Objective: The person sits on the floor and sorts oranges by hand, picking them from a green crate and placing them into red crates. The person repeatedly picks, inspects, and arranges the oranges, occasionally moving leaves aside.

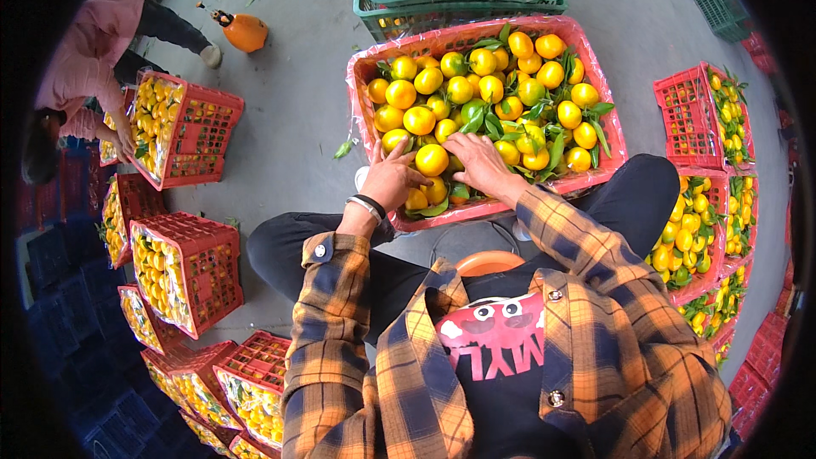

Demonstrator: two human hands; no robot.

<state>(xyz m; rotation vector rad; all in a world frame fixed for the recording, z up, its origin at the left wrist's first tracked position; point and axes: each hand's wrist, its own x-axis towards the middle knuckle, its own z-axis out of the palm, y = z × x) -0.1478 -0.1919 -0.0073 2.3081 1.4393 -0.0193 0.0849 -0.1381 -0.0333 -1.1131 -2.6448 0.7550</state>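
Observation:
A red plastic crate [484,209] lined with clear film stands before me, filled with orange and greenish citrus fruits, many with leaves. My left hand [390,177], with a dark band and a light band at its wrist, lies at the near left of the fruit, fingers spread beside an orange citrus fruit [432,160]; whether it grips that fruit is not clear. My right hand [479,159] rests on the fruits just right of the same one, its fingertips partly hidden among fruit and leaves.
Stacked green crates [459,7] with leafy citrus stand beyond the red crate. Red crates of fruit line the left [201,268] and right [692,118]. At upper left a person [89,64] bends over a crate, near an orange sprayer bottle [246,33] on the floor.

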